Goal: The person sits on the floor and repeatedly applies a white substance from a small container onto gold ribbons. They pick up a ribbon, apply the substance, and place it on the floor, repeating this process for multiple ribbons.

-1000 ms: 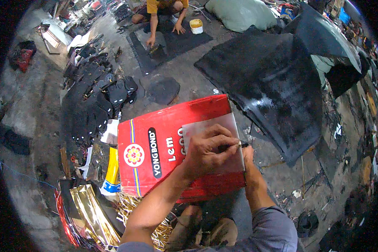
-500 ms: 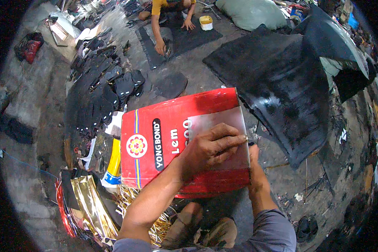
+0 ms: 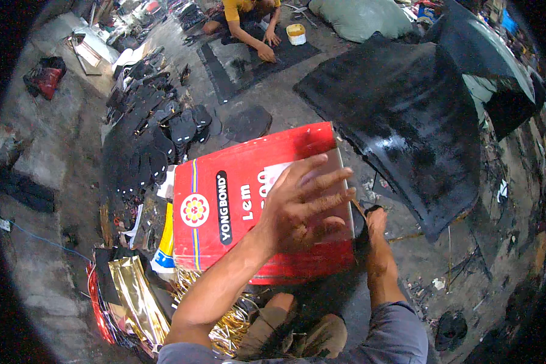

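Observation:
A big red boxy container with a flower emblem and pale lettering lies in front of me. Above its right part my left hand hovers or rests with its fingers spread, holding nothing; whether it touches the surface is unclear. Under this hand is a pale patch on the red face. My right hand is just past the container's right edge, fingers curled. A thin brownish strip and something dark are beside its fingertips, but what it grips cannot be made out.
Shiny gold sheets lie at the lower left, near a yellow-and-blue packet. Black sole-shaped pieces are heaped to the left. A large black sheet covers floor at right. Across from me a co-worker crouches beside a tub.
My left hand's fingers, pinched together at the container's right edge before, are now spread. My right hand has come out farther from behind that edge. The co-worker's hand has shifted right.

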Demonstrator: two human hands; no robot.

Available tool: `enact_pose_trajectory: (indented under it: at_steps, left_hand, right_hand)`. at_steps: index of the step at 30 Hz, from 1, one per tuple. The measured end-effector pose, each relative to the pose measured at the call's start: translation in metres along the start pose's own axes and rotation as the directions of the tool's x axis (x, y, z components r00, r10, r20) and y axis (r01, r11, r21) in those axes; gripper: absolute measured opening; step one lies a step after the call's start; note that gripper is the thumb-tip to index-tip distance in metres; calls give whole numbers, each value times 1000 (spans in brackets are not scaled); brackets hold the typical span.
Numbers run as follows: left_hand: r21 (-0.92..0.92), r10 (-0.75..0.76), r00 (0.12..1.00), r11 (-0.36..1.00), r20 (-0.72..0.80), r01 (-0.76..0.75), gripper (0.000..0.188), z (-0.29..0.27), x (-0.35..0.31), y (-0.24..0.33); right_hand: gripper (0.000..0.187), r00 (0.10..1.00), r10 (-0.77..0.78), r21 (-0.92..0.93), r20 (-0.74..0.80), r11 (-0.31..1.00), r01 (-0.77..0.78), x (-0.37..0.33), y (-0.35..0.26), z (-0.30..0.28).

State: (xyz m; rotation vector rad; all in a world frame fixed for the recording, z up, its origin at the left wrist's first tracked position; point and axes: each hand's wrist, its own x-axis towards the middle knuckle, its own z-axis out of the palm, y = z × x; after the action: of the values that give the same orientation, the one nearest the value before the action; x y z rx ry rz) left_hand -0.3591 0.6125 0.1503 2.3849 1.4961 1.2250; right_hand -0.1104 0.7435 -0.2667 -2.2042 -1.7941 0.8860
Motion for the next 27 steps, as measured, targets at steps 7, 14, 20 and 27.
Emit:
enact_pose_trajectory:
  at_steps: [7, 14, 20, 27]
  left_hand:
    - [-38, 1, 1000, 999, -30, -2, 56, 11, 10, 8]
    - [64, 92, 990, 994, -110, -85, 53, 13, -1, 3]
    - [-512, -95, 994, 857, -61, 50, 62, 44, -53, 214]
    - [-745, -189, 808, 315, 557, 588, 18, 7, -241, 360]
  right_hand:
    - [21, 925, 77, -184, -372, 971, -155, 13, 86, -84]
    - [33, 889, -68, -308, -452, 948, -85, -121, 232, -239]
    - [26, 733, -309, 93, -606, 888, 451, -383, 45, -372]
    - [21, 614, -279, 178, -738, 798, 576, -594, 11, -419]
